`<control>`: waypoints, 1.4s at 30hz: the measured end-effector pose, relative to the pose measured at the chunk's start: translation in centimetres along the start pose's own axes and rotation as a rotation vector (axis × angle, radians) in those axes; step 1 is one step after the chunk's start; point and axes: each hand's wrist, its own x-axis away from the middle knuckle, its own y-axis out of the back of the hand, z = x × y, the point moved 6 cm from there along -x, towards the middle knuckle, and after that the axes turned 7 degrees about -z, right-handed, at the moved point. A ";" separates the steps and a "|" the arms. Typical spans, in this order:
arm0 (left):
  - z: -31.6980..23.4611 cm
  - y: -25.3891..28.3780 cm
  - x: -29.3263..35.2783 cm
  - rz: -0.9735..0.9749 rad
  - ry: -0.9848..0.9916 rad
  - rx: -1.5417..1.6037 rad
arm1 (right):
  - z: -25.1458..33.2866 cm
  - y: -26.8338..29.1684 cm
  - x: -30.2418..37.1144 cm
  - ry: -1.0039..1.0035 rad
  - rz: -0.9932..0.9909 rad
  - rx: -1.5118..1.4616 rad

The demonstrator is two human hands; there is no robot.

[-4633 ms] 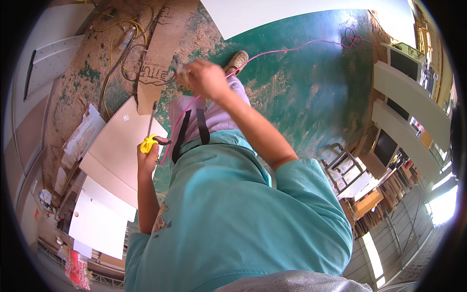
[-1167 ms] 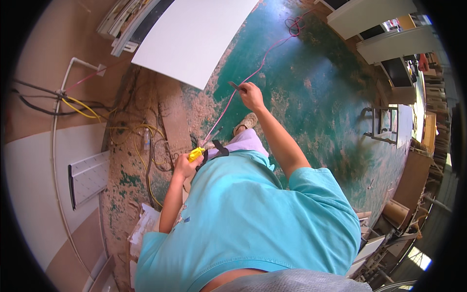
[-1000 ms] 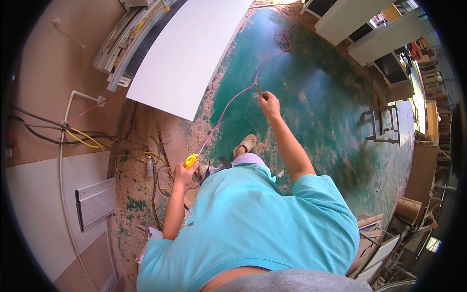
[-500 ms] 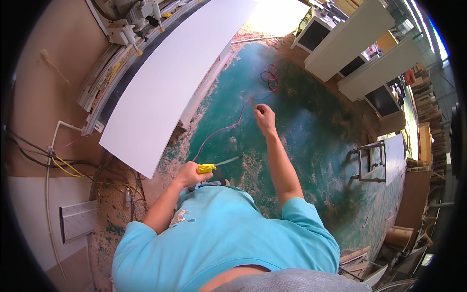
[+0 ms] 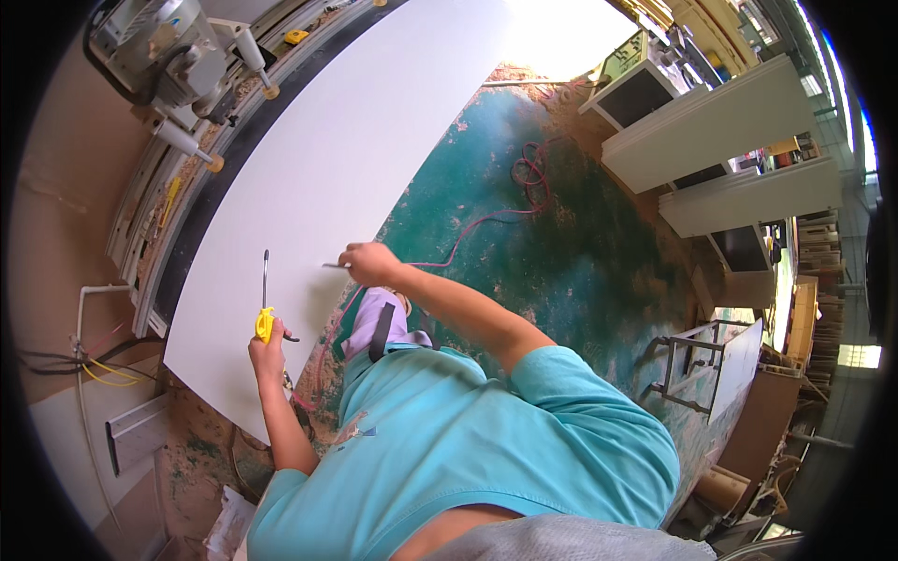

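My left hand (image 5: pixel 267 353) is closed round a yellow air blow gun (image 5: pixel 265 324), whose long thin nozzle points away from me over the large white panel (image 5: pixel 309 159). A red hose (image 5: pixel 460 245) runs from near my left wrist across the floor. My right hand (image 5: pixel 372 265), fingers pinched together, holds a thin greyish strip (image 5: pixel 336 266) above the panel's right edge; its exact kind is too small to tell. The panel lies flat along a machine bed with a dark edge strip (image 5: pixel 201 220).
A machine head with a motor (image 5: pixel 173 56) stands over the bed at the upper left. White cabinet panels (image 5: pixel 711 112) lean at the far right, and a small metal-framed stand (image 5: pixel 697 365) is nearer. Sawdust lies on the green floor (image 5: pixel 552 271). Cables (image 5: pixel 108 369) hang at the left.
I have turned and moved closer to the panel. The left hand has brought the blow gun up over it, nozzle swung forward. My right hand has moved left from above the floor to the panel's edge.
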 end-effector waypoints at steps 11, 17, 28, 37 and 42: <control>-15.4 -18.5 -5.9 0.173 0.155 0.106 | -22.2 15.4 -14.6 -0.168 -0.040 0.155; -23.7 -31.1 -13.8 0.187 0.182 -0.024 | -49.6 39.2 -24.4 -0.350 -0.377 0.383; -44.4 -62.1 -23.4 0.315 0.291 0.099 | -90.3 70.8 -35.1 -0.793 -0.403 0.477; -52.2 -67.4 -20.5 -0.061 0.346 0.036 | -67.2 52.3 -41.3 0.456 0.241 0.018; -51.8 -70.3 -14.6 -0.203 0.613 0.353 | -74.7 57.4 -59.1 0.236 -0.175 0.096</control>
